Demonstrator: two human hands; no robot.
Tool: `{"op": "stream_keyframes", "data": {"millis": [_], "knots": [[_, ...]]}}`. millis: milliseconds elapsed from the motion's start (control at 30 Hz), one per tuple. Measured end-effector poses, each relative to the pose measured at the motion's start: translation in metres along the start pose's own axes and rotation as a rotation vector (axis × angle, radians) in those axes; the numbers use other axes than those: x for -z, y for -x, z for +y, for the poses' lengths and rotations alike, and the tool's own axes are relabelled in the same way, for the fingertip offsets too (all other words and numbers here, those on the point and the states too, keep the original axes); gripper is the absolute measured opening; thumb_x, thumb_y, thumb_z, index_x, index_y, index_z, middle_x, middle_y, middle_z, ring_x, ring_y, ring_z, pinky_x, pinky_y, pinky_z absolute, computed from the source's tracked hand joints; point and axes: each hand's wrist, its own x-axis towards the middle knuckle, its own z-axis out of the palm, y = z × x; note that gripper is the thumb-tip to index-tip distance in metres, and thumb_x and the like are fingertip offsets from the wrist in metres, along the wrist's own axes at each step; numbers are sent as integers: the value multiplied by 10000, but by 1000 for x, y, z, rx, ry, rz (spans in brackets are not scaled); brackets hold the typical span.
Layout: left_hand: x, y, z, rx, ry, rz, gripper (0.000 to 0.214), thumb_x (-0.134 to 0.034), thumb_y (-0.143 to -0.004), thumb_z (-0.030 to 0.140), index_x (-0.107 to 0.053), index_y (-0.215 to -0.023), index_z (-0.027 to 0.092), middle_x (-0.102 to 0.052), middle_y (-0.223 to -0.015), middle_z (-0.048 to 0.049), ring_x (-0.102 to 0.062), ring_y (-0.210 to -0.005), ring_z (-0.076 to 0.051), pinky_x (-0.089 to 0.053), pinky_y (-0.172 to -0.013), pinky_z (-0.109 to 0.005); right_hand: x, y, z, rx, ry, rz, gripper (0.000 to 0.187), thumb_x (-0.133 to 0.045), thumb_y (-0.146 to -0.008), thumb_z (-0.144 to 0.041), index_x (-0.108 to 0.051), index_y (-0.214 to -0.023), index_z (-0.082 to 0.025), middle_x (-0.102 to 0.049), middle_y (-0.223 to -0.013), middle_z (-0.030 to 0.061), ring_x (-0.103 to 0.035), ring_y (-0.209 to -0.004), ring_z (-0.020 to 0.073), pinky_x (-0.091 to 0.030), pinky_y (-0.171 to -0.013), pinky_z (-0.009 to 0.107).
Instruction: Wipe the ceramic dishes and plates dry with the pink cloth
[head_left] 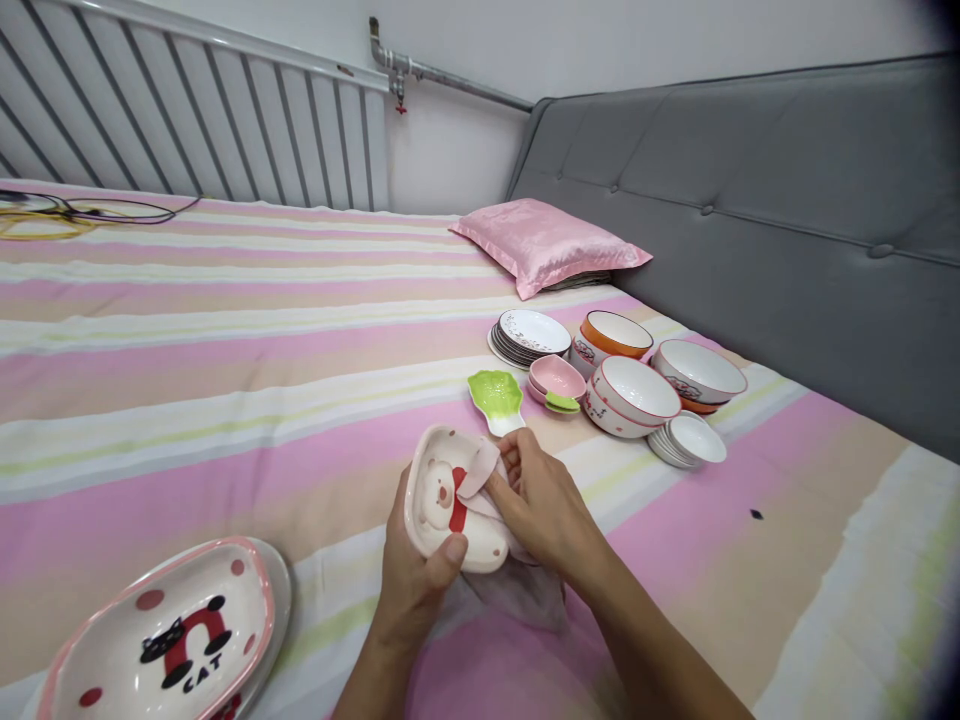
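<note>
My left hand (416,580) grips a small white dish with a bear picture (439,495) from below, thumb on its near rim. My right hand (536,505) pinches a pale pink cloth (480,470) and presses it against the inside of the dish. The rest of the cloth hangs down under my right wrist. Both hands hover just above the striped pink bedsheet (225,400).
A large oval dish marked CAT (161,635) lies at the near left. Beyond my hands sit a green leaf-shaped dish (495,395), a pink peach-shaped dish (556,380), a stack of plates (529,335), several bowls (634,390) and small saucers (690,440). A pink pillow (547,245) leans by the grey headboard (787,220).
</note>
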Motion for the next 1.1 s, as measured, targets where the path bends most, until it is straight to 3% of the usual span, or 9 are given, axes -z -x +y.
{"op": "stream_keyframes", "data": {"millis": [133, 333, 600, 733, 967, 1100], "knots": [[-2, 1, -1, -1, 16, 10, 617, -643, -607, 454, -525, -1142, 171, -622, -1052, -104, -574, -986, -298, -443, -834, -373, 2, 2, -3, 43, 98, -125, 174, -383, -878, -317, -507, -829, -205, -624, -761, 50, -583, -724, 195, -325, -577, 247], [-1, 3, -1, 32, 16, 38, 569, -635, -615, 422, -568, -1117, 163, -645, -1032, -93, -544, -1058, -305, -407, -916, -387, 1, -1, -2, 95, 142, -154, 159, -344, -902, -279, -476, -861, -200, -613, -756, 42, -570, -716, 185, -288, -573, 236], [6, 7, 9, 276, 174, 53, 558, -613, -604, 482, -620, -1051, 148, -695, -894, -97, -592, -964, -337, -488, -785, -412, 6, -3, -2, 256, 313, -228, 123, -347, -900, -265, -383, -797, -209, -561, -694, 8, -503, -610, 161, -211, -515, 233], [7, 9, 12, 365, 258, -2, 572, -598, -612, 540, -632, -1036, 158, -700, -874, -102, -599, -955, -345, -491, -782, -436, 6, -1, -2, 272, 366, -220, 125, -332, -902, -265, -371, -797, -211, -552, -662, 4, -492, -574, 159, -200, -505, 236], [10, 9, 9, 398, 310, -71, 552, -640, -601, 531, -641, -995, 143, -680, -953, -125, -589, -970, -352, -468, -824, -451, 3, -1, -1, 288, 370, -198, 110, -331, -910, -300, -389, -883, -211, -579, -650, 1, -518, -565, 168, -195, -502, 234], [14, 7, 9, 468, 361, -138, 601, -573, -648, 595, -644, -1017, 127, -670, -986, -141, -563, -1022, -354, -426, -892, -471, 5, -1, -1, 324, 339, -209, 103, -343, -910, -305, -397, -900, -218, -577, -649, -7, -510, -561, 165, -197, -501, 233]]}}
